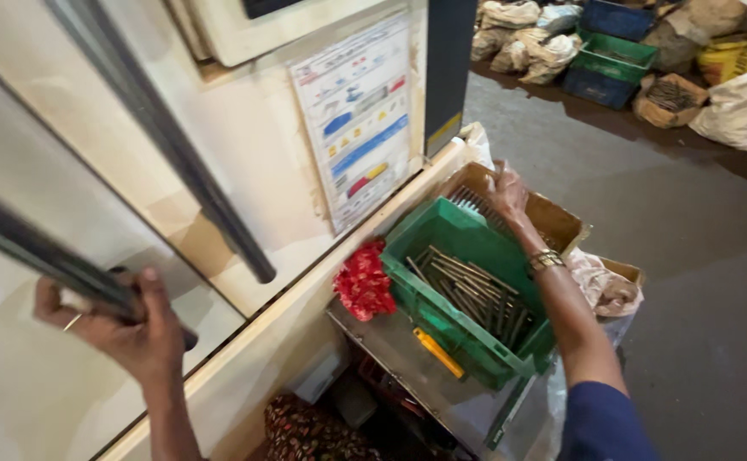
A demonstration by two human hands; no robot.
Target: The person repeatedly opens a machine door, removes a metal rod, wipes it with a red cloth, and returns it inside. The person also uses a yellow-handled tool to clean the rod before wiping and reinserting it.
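Note:
My left hand (125,329) is closed around a long dark bar handle (40,252) on the cream machine door (32,376) at lower left. My right hand (508,195) reaches out over a brown cardboard box (561,224) holding metal rods, fingers down inside it; whether it grips a rod is hidden. A metal bracelet (544,260) sits on that wrist. Just in front of the box stands a green plastic crate (442,299) with several dark metal rods (476,294) lying in it.
A red cloth (363,282) lies beside the crate on a metal shelf (407,367) with a yellow tool (438,353). A second dark handle (177,145) and a coloured chart (358,119) are on the machine. Sacks (741,107) and crates (614,58) line the far floor.

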